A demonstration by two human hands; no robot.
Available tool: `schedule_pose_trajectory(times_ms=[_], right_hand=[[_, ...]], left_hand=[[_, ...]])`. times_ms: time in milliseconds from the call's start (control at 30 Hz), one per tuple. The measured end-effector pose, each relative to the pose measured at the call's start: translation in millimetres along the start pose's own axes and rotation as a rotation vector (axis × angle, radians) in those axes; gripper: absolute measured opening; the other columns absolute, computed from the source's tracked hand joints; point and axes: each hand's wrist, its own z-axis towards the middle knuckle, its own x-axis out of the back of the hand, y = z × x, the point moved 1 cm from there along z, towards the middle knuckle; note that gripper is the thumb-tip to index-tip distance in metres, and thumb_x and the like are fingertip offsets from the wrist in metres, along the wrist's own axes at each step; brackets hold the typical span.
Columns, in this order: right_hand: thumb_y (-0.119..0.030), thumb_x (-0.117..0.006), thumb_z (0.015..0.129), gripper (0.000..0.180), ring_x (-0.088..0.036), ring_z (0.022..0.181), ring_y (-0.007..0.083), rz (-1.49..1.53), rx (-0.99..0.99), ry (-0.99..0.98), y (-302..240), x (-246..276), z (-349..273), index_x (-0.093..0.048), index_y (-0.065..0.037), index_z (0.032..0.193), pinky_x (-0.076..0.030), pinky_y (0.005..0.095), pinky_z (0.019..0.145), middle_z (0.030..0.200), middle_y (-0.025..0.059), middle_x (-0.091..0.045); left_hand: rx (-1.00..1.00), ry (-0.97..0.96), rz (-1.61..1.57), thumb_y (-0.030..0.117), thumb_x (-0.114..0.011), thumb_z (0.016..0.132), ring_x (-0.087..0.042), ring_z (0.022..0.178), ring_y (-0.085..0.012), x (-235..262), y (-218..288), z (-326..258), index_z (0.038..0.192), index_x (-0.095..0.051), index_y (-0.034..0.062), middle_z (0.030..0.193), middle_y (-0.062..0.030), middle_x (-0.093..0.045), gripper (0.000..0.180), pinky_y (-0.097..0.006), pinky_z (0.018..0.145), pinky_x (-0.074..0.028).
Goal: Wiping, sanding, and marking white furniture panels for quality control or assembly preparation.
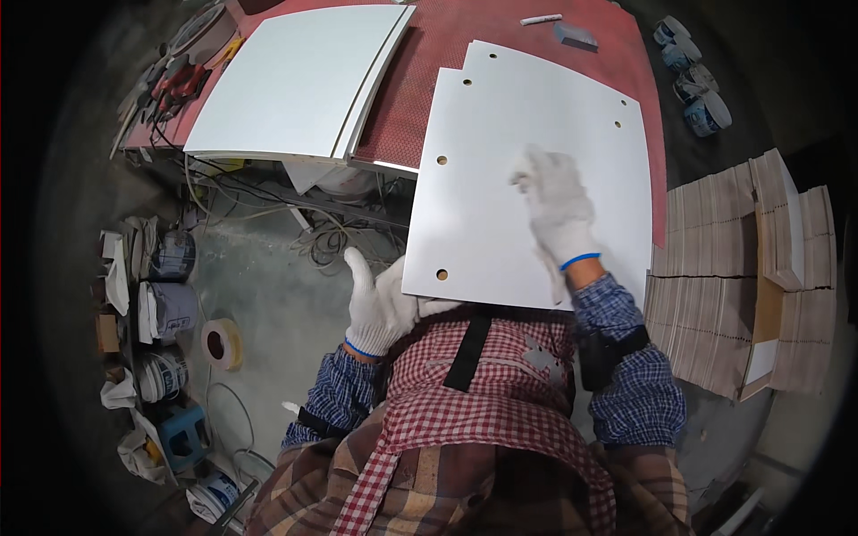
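I see the white drilled panel (527, 179) lying on the red workbench (420, 98), its near edge overhanging toward me. My left hand (380, 304) grips that lower corner, fingers curled under; my right hand (559, 210) rests open, flat on top. Stacked white boards (295, 80) lie well left.

I see stacked flat brown cardboard sheets (715, 268) at my right, just past the red bench edge, with an open brown cardboard box (776, 268) standing among them. White labelled paint tubs (170, 308) line the floor on my left.
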Motion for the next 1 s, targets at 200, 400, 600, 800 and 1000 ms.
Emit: schedule_pose_trajectory(times_ms=[200,400,600,800,1000], right_hand=[[-0.013,-0.064,0.085,0.035,-0.059,0.106,0.0349,0.326,0.172,-0.51,-133.5,-11.1,-54.5,-0.059,-0.011,0.12,-0.057,0.0404,0.077,0.113,0.013,-0.06],[-0.02,-0.061,0.093,0.017,-0.065,0.097,0.0294,0.191,0.158,-0.224,-67.1,23.9,-97.4,-0.065,-0.016,0.108,-0.058,0.0366,0.084,0.102,0.0119,-0.065],[-0.019,-0.061,0.094,0.041,-0.065,0.101,0.0362,-0.163,-0.509,0.148,114.0,80.9,-178.9,-0.059,-0.019,0.135,-0.055,0.0447,0.088,0.124,0.0176,-0.058],[-0.021,-0.063,0.091,0.05,-0.064,0.105,0.0362,-0.084,-0.464,0.184,90.6,123.0,-162.9,-0.057,-0.016,0.14,-0.055,0.0443,0.089,0.123,0.0178,-0.058],[-0.015,-0.067,0.078,0.028,-0.059,0.11,0.0333,0.035,0.369,-0.22,62.9,84.7,-81.9,-0.063,-0.014,0.106,-0.052,0.0447,0.091,0.121,0.0145,-0.057]], left_hand=[[-0.033,0.042,-0.297,0.096,-0.016,0.081,-0.053,0.134,-0.0359,25.1,-9.4,4.1,0.152,-0.028,-0.0096,0.152,-0.0235,-0.045,0.128,-0.047,0.108,-0.048],[-0.049,0.077,-0.042,0.082,-0.028,0.094,-0.055,0.132,-0.0388,-11.8,-0.1,4.2,0.148,-0.037,-0.0075,0.144,-0.0238,-0.053,0.105,-0.058,0.108,-0.048],[-0.068,0.353,0.211,0.057,-0.045,0.104,-0.062,0.122,-0.0388,12.9,-4.1,7.6,0.147,-0.039,-0.0017,0.139,-0.0211,-0.056,0.073,-0.063,0.096,-0.056],[0.118,0.612,0.526,0.035,-0.064,0.101,-0.069,0.093,-0.0195,20.4,11.6,25.6,0.116,-0.061,0.0058,0.106,-0.0042,-0.065,0.033,-0.037,0.074,-0.059],[0.234,0.548,0.686,0.031,-0.068,0.097,-0.061,0.094,-0.013,-3.7,24.3,35.0,0.114,-0.063,-0.0023,0.105,-0.0046,-0.064,0.038,-0.033,0.075,-0.054]])
